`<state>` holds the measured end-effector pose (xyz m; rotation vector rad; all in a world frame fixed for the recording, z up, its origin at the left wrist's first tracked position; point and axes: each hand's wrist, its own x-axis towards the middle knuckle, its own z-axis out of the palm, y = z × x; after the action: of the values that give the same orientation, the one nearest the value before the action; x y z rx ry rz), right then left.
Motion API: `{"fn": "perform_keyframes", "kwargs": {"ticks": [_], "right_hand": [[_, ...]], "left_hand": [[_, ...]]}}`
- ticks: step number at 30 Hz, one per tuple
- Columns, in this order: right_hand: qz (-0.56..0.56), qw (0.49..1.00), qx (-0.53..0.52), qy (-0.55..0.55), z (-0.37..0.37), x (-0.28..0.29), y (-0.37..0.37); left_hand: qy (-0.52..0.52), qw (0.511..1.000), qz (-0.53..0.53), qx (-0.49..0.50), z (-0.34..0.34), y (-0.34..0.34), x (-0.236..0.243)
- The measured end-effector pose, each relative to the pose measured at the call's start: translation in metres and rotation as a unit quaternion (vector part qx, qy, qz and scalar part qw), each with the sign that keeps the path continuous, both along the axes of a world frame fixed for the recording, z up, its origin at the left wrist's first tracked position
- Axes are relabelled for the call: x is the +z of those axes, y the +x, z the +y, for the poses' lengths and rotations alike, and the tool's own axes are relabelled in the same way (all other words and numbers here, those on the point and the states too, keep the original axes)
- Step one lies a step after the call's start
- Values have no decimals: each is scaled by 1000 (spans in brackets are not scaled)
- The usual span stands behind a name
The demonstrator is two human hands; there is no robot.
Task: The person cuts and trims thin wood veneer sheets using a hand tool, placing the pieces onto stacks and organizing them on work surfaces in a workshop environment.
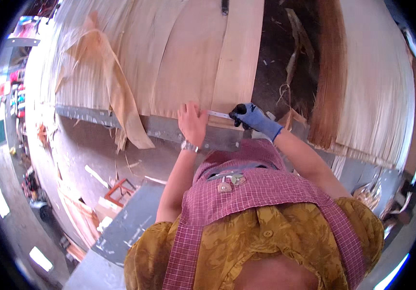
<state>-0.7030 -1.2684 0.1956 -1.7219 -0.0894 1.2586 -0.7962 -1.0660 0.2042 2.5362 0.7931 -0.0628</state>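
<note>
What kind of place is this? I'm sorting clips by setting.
Probably a wood veneer workshop: thin veneer sheets lie stacked on a metal table, the gloved right hand holds a blade at their edge, and offcuts litter the floor.

Both of the person's arms are reaching forward, away from the chest. The left hand (pixel 192 122) is bare, lying palm down with the fingers spread flat, a watch showing at the wrist. The right hand (pixel 249 117) is wearing a blue glove with dark fingertips, pinched closed, the forearm angling in from the right.
</note>
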Motion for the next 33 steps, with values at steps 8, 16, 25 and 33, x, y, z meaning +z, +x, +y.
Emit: {"fn": "perform_keyframes", "kwargs": {"ticks": [8,16,25,33], "right_hand": [[-449,822,349,-28,-2,-9,33],[-82,965,181,172,171,55,82],[-132,953,261,86,257,-15,42],[-230,967,103,36,267,8,202]], "left_hand": [[146,977,-22,-155,-60,-48,-4],[21,984,-176,14,-8,-35,-5],[229,963,-118,75,108,-19,-14],[186,973,-111,80,127,65,1]]}}
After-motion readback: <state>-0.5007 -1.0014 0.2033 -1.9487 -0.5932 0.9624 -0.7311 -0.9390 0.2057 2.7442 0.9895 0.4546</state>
